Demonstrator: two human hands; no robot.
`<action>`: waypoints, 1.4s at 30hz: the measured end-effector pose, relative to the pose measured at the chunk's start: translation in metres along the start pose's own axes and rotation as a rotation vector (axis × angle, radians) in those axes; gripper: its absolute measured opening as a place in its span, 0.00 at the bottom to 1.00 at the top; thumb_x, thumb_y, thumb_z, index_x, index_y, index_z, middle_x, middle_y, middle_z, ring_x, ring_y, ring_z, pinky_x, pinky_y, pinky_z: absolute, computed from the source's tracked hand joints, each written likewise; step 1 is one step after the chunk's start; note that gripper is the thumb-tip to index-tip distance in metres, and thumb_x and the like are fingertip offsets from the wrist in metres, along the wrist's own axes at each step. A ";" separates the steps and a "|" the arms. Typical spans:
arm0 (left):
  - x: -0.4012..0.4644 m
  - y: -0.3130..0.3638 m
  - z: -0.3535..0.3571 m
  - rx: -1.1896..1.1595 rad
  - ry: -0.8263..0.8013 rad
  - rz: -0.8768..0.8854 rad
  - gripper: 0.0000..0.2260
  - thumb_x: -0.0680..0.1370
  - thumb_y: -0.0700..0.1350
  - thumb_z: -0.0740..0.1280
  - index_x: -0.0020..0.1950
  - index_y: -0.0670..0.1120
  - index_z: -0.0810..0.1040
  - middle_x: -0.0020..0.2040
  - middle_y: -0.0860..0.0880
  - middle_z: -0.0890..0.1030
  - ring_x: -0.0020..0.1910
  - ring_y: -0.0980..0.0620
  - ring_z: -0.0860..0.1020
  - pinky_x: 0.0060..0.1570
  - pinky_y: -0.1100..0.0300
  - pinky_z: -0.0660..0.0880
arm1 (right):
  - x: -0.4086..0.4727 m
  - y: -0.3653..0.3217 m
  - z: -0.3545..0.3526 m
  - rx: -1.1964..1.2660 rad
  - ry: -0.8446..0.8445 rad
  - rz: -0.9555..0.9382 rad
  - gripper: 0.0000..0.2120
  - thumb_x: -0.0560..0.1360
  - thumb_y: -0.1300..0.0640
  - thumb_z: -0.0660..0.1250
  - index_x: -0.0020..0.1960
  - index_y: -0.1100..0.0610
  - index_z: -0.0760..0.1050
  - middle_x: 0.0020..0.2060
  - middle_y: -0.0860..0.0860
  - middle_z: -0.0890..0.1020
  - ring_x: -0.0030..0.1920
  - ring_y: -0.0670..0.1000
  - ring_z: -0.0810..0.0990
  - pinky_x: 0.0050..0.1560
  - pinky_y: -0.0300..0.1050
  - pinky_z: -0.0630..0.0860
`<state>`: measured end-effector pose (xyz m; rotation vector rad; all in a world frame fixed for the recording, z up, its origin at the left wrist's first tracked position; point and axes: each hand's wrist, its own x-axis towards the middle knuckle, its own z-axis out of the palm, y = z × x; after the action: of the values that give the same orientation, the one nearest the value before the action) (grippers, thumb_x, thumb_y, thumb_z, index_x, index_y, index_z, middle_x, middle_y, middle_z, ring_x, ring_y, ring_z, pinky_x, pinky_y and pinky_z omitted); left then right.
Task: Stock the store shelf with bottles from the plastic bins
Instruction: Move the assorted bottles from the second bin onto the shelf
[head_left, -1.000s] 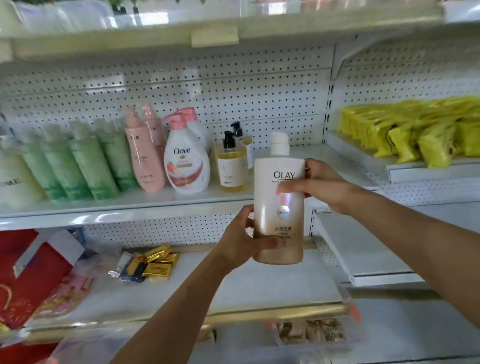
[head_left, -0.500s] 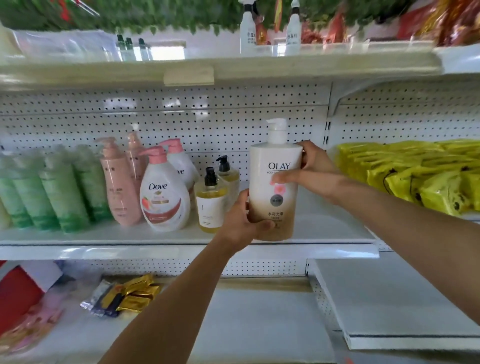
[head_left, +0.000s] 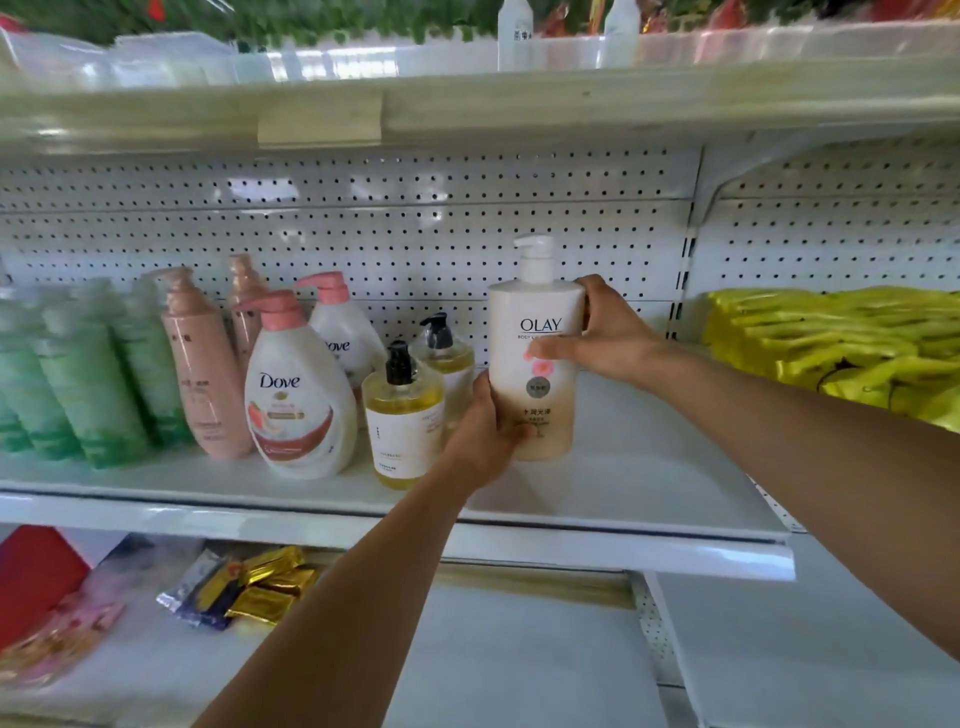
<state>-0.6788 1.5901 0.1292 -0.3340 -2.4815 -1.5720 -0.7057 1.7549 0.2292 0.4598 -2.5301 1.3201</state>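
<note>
head view | Olay bottle (head_left: 535, 364) upright on shelf (head_left: 649, 467), just right of yellow pump bottles (head_left: 402, 415) | left hand (head_left: 485, 431) gripped base, right hand (head_left: 608, 338) gripped shoulder, fingers curled | risk: left knuckles, close beside, could nudge pump bottles over on release.

White pegboard back panel (head_left: 415, 228) rises behind white metal shelving, under a cream upper shelf edge (head_left: 519, 104).

- White shelf (head_left: 649, 499), pegboard back — left to right: green tubes (head_left: 78, 379), pink pump bottles (head_left: 202, 364), two Dove bottles (head_left: 296, 400), two yellow pump bottles (head_left: 402, 426), Olay bottle (head_left: 537, 364) upright.
- Adjoining shelf to the right — yellow packets (head_left: 841, 338).
- Lower shelf (head_left: 467, 649): gold packets (head_left: 265, 587), red box (head_left: 36, 571).
</note>
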 end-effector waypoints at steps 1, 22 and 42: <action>0.004 0.001 0.002 -0.001 0.003 -0.016 0.31 0.75 0.35 0.69 0.73 0.45 0.57 0.59 0.51 0.73 0.57 0.54 0.71 0.56 0.61 0.67 | 0.005 0.002 0.000 0.000 -0.005 0.006 0.34 0.62 0.52 0.81 0.60 0.53 0.65 0.50 0.45 0.78 0.49 0.42 0.77 0.41 0.38 0.74; 0.023 0.008 0.010 0.110 0.106 -0.094 0.29 0.76 0.40 0.70 0.73 0.42 0.61 0.61 0.48 0.73 0.60 0.48 0.73 0.52 0.67 0.65 | 0.025 0.005 0.005 -0.011 -0.033 0.084 0.36 0.68 0.55 0.78 0.66 0.59 0.60 0.54 0.50 0.75 0.55 0.51 0.76 0.48 0.42 0.74; -0.120 0.001 -0.028 0.444 0.016 0.219 0.17 0.78 0.47 0.67 0.66 0.50 0.73 0.60 0.52 0.78 0.53 0.53 0.78 0.54 0.52 0.76 | -0.169 0.007 0.025 -0.803 0.044 -0.038 0.17 0.77 0.53 0.63 0.65 0.49 0.69 0.62 0.47 0.73 0.60 0.50 0.75 0.48 0.44 0.69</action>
<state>-0.5625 1.5541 0.1091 -0.4960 -2.5841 -0.9061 -0.5548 1.7651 0.1495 0.2862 -2.7069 0.2191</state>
